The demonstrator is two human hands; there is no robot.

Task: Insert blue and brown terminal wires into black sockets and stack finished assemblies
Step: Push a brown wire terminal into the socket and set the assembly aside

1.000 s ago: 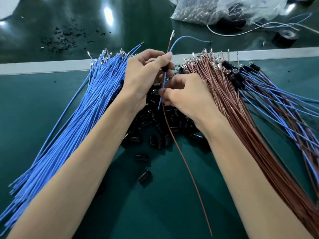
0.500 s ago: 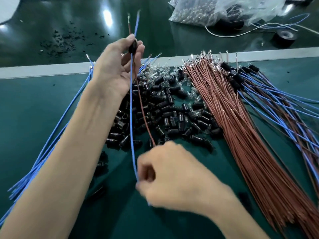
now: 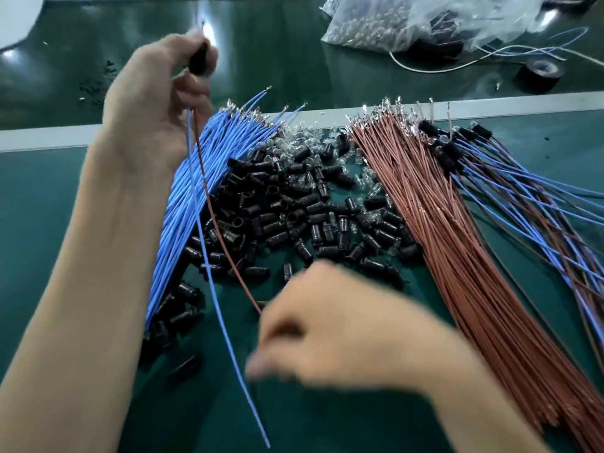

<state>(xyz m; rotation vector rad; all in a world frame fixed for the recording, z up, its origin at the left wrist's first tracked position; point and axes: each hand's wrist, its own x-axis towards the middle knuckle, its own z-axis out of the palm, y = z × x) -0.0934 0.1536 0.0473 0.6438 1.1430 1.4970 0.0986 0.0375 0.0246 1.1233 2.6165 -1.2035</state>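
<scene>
Head view: your left hand up high, fingertips pinching black socket. Blue wire and brown wire hang down from socket. Brown wire runs to your right hand, low and blurry; can't tell if it grips. On green surface: blue bunch, socket pile, brown bunch, finished stack far right.

Bare mat lies open far left; the blue wire bundle, black sockets and brown wires crowd the middle.
</scene>
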